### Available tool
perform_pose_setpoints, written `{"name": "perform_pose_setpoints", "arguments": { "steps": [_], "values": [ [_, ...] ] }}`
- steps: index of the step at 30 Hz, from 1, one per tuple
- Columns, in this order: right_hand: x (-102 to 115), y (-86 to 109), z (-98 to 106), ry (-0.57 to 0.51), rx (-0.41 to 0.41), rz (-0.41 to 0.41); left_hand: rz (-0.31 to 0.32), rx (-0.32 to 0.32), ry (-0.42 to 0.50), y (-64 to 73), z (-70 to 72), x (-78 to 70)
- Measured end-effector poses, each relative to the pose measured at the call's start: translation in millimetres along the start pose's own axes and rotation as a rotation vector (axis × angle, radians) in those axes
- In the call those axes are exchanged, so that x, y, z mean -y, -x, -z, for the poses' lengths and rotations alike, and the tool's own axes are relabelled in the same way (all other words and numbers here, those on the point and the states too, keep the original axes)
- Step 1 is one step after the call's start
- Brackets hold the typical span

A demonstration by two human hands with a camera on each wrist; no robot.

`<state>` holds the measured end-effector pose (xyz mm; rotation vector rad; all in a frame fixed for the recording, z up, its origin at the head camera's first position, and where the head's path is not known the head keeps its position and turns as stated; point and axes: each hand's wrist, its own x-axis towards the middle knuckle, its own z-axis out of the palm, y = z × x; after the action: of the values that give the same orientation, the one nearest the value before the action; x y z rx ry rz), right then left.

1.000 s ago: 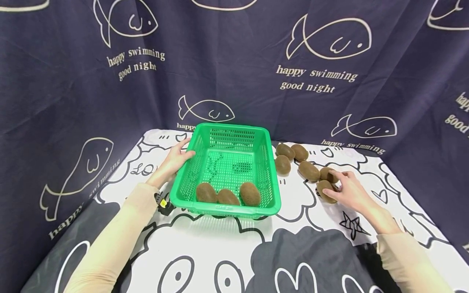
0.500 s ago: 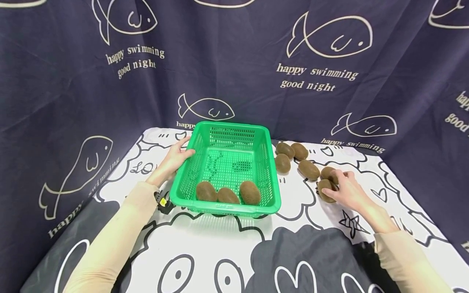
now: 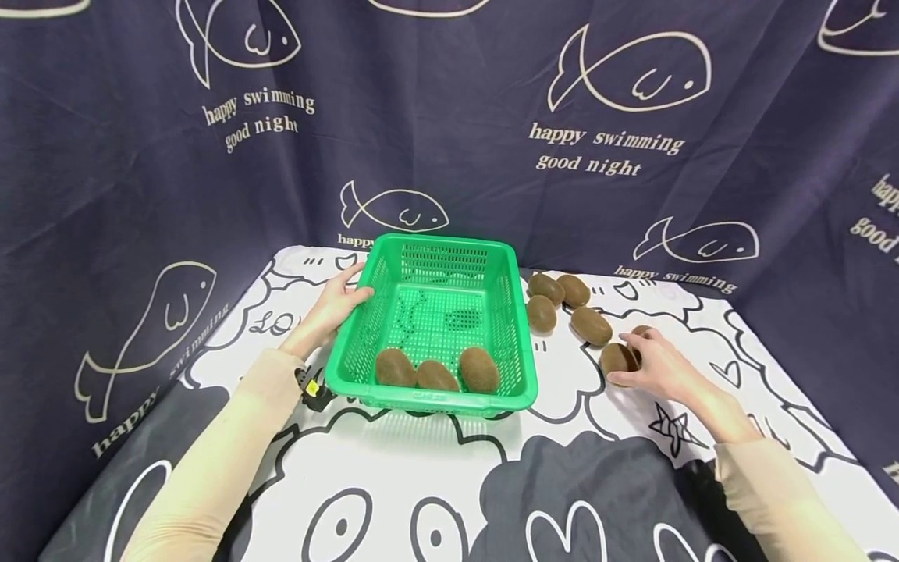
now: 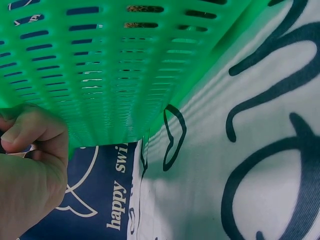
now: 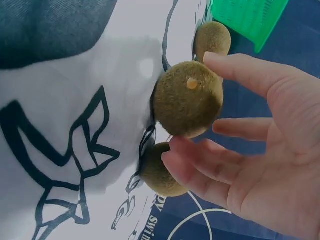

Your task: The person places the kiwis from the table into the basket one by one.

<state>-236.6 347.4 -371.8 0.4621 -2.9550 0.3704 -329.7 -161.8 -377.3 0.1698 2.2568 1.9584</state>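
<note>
My left hand [image 3: 332, 308] grips the left rim of a green plastic basket [image 3: 421, 400], its thumb over the edge. In the left wrist view the fingers [image 4: 42, 127] are curled by the slotted wall. Three brown kiwis [image 3: 480, 371] lie inside along the basket's near side. To the right, my right hand [image 3: 667, 371] holds a kiwi [image 5: 187, 100] on the cloth between thumb and fingers. Another kiwi [image 3: 642, 333] sits just behind, partly hidden by the fingers; in the right wrist view those fingers overlap a kiwi [image 5: 162, 172] lower down.
Between the basket and my right hand several loose kiwis rest on the table, among them a kiwi [image 3: 591, 326] and a kiwi [image 3: 541, 314] near the basket wall. A white patterned cloth [image 3: 393, 476] covers the table. Dark fish-print curtain [image 3: 449, 117] hangs behind and at both sides.
My right hand has shifted slightly left, its fingers now between the two nearest kiwis. The held kiwi has moved a little left and the one behind it right. My left hand and the basket stay put.
</note>
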Motion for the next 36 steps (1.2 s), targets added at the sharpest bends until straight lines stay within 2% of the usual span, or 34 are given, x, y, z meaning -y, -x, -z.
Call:
{"name": "perform_pose_setpoints", "arguments": {
  "steps": [9,13,23,36],
  "values": [
    [-2,-9.0,-5,-0.021,0.086,0.082,0.018,0.014,0.031,-1.7,0.5,0.5],
    [-3,-12.7,-9,-0.046,0.082,0.088,0.012,0.007,0.018,0.1,-0.5,-1.0],
    [1,-17.4,-14,-0.063,-0.002,0.104,0.007,-0.003,-0.011,1.1,-0.4,-0.9],
    [18,-22.9,-4,-0.090,-0.208,0.103,0.008,-0.005,-0.008,2.5,-0.7,-2.2]
  ]
}}
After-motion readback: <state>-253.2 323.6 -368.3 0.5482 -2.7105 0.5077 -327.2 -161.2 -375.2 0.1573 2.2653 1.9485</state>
